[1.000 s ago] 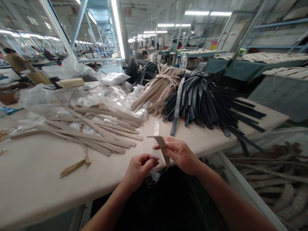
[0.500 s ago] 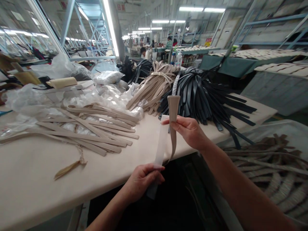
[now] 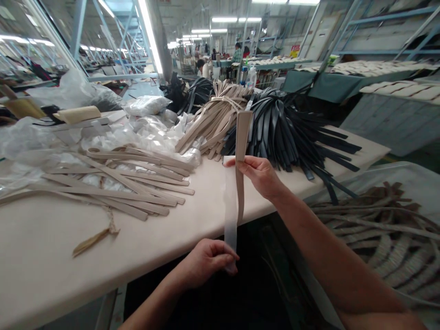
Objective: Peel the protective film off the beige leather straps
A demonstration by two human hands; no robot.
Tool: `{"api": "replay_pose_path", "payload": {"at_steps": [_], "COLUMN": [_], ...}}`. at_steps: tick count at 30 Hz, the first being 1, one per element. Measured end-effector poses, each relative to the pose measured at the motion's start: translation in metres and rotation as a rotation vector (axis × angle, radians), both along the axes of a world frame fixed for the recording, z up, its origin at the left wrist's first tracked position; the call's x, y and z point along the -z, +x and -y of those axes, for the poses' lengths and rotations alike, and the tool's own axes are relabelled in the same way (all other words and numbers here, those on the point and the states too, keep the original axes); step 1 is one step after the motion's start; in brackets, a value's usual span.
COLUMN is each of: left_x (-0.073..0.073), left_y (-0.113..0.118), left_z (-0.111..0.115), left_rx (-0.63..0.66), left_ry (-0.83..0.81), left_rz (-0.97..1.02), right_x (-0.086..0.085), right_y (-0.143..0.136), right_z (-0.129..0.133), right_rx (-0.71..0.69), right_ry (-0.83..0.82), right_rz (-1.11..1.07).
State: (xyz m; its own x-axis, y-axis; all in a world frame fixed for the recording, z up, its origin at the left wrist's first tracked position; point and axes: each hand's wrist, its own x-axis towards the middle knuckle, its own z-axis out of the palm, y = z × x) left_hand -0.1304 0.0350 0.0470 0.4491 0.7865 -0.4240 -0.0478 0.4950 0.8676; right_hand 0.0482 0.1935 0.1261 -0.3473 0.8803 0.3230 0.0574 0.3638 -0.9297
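A beige strap (image 3: 241,137) is pinched by the right hand (image 3: 258,174); its white backing tape (image 3: 230,215) (pulled taut by the closed left hand (image 3: 209,259)) could be torn by a sideways tug.

Setting: factory floor, strap or belt production line. Evidence: long desk (image 3: 51,256) carrying loose beige straps (image 3: 137,183), a tied bundle of beige straps (image 3: 216,114) and a heap of black straps (image 3: 292,133); bin of more straps (image 3: 385,238) beside it; rows of fluorescent tube lights (image 3: 147,41); steel racking (image 3: 378,73); workers at distant benches.
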Motion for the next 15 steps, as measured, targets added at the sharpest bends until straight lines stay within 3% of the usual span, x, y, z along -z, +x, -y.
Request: {"api": "replay_pose_path", "payload": {"at_steps": [4, 8, 10, 12, 15], "left_x": [-0.003, -0.002, -0.001, 0.000, 0.004], "left_y": [0.004, 0.010, 0.015, 0.020, 0.031], "left_z": [-0.004, -0.012, -0.016, -0.020, -0.024], "left_rx": [-0.079, -0.282, -0.419, -0.552, -0.654], "left_ry": [0.008, -0.053, -0.116, -0.212, -0.346], "left_rz": [0.070, 0.211, 0.322, 0.438, 0.552], "right_x": [0.010, 0.013, 0.010, 0.008, 0.016], "right_y": [0.005, 0.052, 0.086, 0.117, 0.141], "right_z": [-0.008, -0.004, 0.017, 0.053, 0.121], "right_rx": [0.027, 0.266, 0.358, 0.357, 0.278], "right_ry": [-0.135, -0.225, -0.226, -0.264, -0.388], "right_rz": [-0.229, -0.461, -0.483, -0.384, 0.089]}}
